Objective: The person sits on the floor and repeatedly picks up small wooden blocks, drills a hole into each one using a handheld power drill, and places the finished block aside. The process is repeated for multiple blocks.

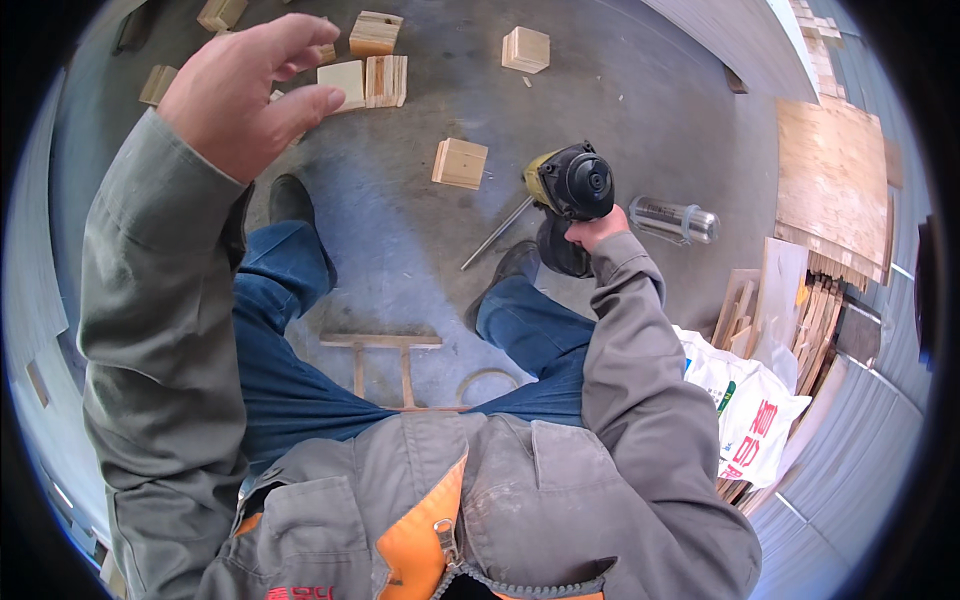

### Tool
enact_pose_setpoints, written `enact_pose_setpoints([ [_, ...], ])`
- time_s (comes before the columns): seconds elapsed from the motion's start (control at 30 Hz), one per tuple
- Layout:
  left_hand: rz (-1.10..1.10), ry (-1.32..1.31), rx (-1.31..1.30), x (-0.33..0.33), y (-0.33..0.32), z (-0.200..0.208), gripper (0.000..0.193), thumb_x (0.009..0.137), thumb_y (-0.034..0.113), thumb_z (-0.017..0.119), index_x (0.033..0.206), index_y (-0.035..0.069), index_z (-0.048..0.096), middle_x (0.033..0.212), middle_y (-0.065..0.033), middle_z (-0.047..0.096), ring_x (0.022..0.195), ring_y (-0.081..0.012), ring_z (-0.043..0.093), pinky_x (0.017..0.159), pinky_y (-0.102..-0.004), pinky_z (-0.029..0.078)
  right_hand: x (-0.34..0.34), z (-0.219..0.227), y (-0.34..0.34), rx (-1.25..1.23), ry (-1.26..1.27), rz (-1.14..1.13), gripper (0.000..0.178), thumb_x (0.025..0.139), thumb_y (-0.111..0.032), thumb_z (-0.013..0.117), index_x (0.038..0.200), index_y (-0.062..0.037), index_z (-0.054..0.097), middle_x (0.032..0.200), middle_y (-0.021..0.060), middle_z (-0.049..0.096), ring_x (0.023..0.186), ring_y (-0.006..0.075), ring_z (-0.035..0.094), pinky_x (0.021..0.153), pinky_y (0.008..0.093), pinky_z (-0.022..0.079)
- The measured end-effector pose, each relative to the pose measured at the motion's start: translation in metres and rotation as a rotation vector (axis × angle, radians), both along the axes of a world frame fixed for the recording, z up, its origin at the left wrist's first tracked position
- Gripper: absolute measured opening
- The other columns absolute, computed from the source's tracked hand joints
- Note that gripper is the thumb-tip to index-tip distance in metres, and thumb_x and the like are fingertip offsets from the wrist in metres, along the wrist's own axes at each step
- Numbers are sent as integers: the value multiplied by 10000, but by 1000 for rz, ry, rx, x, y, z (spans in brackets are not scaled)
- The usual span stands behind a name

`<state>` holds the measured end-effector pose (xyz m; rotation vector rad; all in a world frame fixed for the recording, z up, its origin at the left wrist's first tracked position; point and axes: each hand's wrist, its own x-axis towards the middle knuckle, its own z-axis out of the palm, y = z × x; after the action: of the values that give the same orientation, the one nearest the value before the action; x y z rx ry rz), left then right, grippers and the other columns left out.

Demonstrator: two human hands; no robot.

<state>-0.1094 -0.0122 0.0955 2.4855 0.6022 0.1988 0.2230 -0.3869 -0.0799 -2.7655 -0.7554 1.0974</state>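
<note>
Left grip (pixel 238 97) high, tool (pixel 575 182) in right grip (pixel 599 228)

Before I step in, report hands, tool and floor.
Left hand raised, open, nothing visible in it. Right hand gripping yellow-and-black nail gun. Wooden block, steel flask and metal rod on floor nearby.

The left grip (pixel 235 95) is held up, thumb (pixel 305 106) and fingers (pixel 290 38) parted, while the right grip (pixel 600 228) curls closed.

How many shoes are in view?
2: the left shoe, pictured lower right of the left hand; the right shoe, lower left of the power tool in the right hand. Jeans partly cover both.
</note>
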Motion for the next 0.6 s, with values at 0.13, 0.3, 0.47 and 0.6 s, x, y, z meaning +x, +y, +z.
enact_pose_setpoints([
  [0.13, -50, 68, -47, 1, 0, -1, 520, 913, 116, 765, 1399, 21, 606, 1229, -196, 715, 1159, -320, 685, 1029, -405, 535, 29, 0, -23, -191, 33, -201, 253, 698, -124, 822, 918, -3, 791, 798, 130, 760, 757, 224, 743, 756, 360, 578],
  [0.3, -111, 124, -37, 7, -10, 0, 576, 865, 72, 776, 1410, 17, 596, 1232, -207, 707, 1153, -341, 682, 1021, -415, 534, 47, -36, -63, -331, 44, -334, 133, 737, -124, 808, 816, -18, 791, 775, 130, 763, 712, 214, 739, 693, 367, 574],
  [0.47, -203, 196, -44, 15, -15, 0, 617, 833, 47, 754, 1424, 11, 579, 1280, -214, 682, 1170, -366, 666, 1033, -417, 523, 50, -71, -95, -439, 139, -445, 132, 762, -143, 804, 777, -13, 793, 750, 115, 762, 674, 210, 738, 671, 365, 579],
  [0.6, -258, 209, -18, 25, -21, -6, 642, 818, 60, 741, 1436, 16, 570, 1292, -215, 671, 1185, -376, 654, 1051, -420, 508, 59, -100, -132, -466, 284, -446, 117, 764, -136, 800, 778, -19, 799, 757, 109, 770, 670, 195, 740, 661, 360, 584],
])
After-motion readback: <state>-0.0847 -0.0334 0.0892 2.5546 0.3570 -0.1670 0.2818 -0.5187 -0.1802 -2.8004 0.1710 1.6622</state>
